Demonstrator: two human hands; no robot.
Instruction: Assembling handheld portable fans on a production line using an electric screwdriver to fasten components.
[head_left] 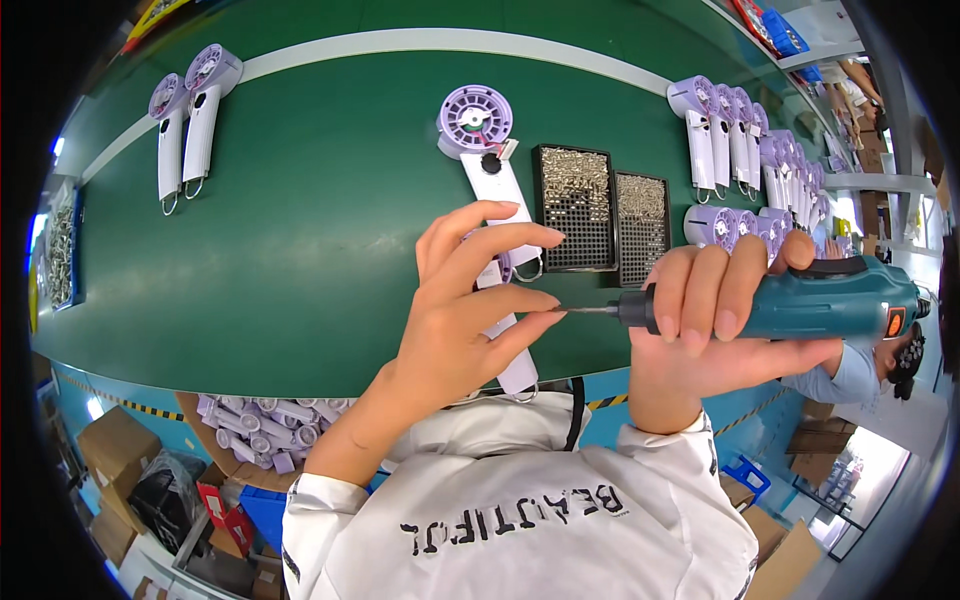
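- The right hand (720, 310) wraps a teal, black-collared electric screwdriver (800, 298), its metal bit levelled leftwards to the left hand (462, 300).
- Left fingers (500, 245) are partly spread, thumb and forefinger pinched at the bit's tip; whether they hold a screw cannot be told.
- A lilac-and-white plastic handheld fan (488, 160) lies open on the green belt (300, 250).
- Two black square screw trays (573, 208) sit just beside the fan.
- Brown cardboard boxes (115, 450) stand below the belt, lower left.

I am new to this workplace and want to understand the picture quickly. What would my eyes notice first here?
First, the two hands in the middle: the right hand grips a teal electric screwdriver, and the left hand pinches at its bit tip. Under the left hand lies a white and purple handheld fan on the green belt. Two black screw trays sit just beyond, with a row of purple fans at the upper right.
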